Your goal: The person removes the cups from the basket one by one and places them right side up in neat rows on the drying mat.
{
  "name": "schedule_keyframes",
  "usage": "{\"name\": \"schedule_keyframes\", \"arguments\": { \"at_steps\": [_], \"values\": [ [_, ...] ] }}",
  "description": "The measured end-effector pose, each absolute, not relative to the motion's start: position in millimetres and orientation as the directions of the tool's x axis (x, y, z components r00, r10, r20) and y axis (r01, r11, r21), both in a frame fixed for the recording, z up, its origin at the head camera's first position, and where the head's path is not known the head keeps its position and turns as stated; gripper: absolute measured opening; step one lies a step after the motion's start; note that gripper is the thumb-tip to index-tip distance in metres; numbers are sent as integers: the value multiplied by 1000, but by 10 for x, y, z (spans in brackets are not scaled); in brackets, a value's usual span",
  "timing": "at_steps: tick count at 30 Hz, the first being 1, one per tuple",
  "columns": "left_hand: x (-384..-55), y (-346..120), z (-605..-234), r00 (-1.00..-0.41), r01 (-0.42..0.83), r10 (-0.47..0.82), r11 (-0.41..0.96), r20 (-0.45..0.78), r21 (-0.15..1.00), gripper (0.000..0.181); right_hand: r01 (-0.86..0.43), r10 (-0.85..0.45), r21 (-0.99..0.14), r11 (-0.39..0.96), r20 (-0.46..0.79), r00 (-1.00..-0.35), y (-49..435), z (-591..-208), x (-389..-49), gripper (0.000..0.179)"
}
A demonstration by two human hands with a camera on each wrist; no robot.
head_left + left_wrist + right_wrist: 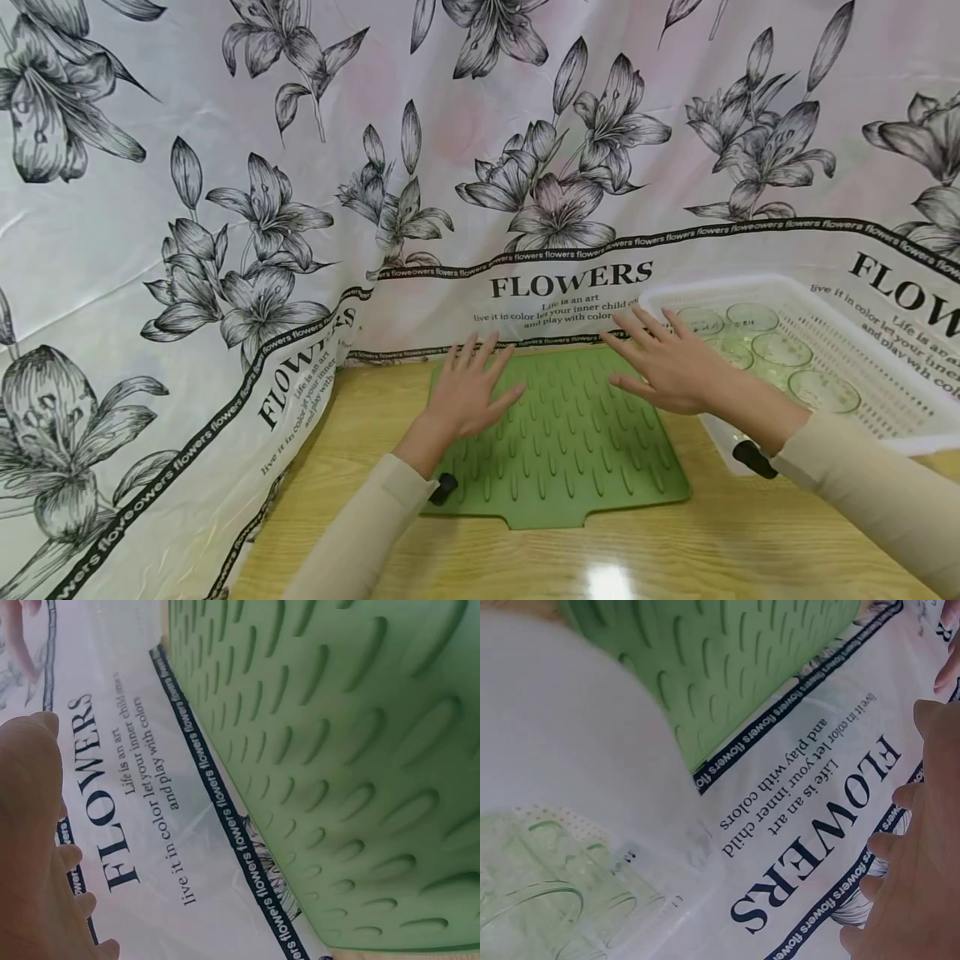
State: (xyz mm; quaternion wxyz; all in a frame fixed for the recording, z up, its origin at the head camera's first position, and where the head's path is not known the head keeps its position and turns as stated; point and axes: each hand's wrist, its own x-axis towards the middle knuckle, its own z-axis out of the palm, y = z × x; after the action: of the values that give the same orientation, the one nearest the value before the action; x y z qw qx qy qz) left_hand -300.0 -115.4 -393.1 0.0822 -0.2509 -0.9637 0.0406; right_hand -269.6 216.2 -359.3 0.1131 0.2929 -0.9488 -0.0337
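Observation:
A green drying mat [570, 442] with rows of raised oval ridges lies on the wooden table. Over its left part my left hand [467, 392] is held with fingers spread and straight, holding nothing. My right hand [671, 367] is stretched out the same way, palm down, between the mat's far right corner and a white plastic basket [892, 383]. Several clear, green-tinted glasses [782, 350] stand in that basket, rims up. In the right wrist view, the basket wall [577, 712] hides part of the mat.
A white cloth [420, 312] printed with lilies and "FLOWERS" text hangs behind and to the left of the table, its lower edge by the mat's far side. Bare wood [480, 567] shows in front of the mat. A black device [753, 458] sits at the right wrist.

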Motion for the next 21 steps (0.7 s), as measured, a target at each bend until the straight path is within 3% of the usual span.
{"name": "schedule_keyframes", "arguments": {
  "at_steps": [21],
  "values": [
    [-2871,-1333,-4042,-847,499,503,864,171,-66,75,-529,-532,76,845,204,-822,2380,-3651,-2586,70]
  ]
}}
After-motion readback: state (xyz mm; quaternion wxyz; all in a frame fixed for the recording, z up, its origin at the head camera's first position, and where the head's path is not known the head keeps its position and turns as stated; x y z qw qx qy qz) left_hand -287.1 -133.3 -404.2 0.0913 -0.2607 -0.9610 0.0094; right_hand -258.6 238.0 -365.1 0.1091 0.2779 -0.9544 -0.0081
